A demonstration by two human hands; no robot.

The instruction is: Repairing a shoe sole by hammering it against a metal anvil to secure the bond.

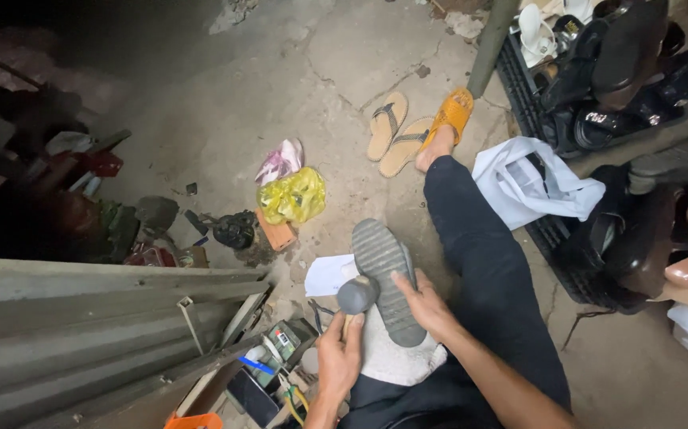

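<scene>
A dark grey shoe [379, 270] lies sole-up on a white cloth [395, 359] over my lap. My right hand [426, 303] presses on the shoe's right edge and holds it steady. A hammer [356, 295] with a rounded grey head and wooden handle is gripped in my left hand [338, 361], its head touching the sole's left side. My outstretched leg in dark trousers [479, 246] ends in an orange slipper [451, 113].
A pair of tan flip-flops [395, 133] lies on the concrete floor ahead. Yellow and pink plastic bags [290, 187] lie left of centre. A black crate with several shoes [598, 79] stands at right, and a white bag [531, 181]. Corrugated metal sheet [97, 334] and a cluttered tool tray [268, 369] lie at left.
</scene>
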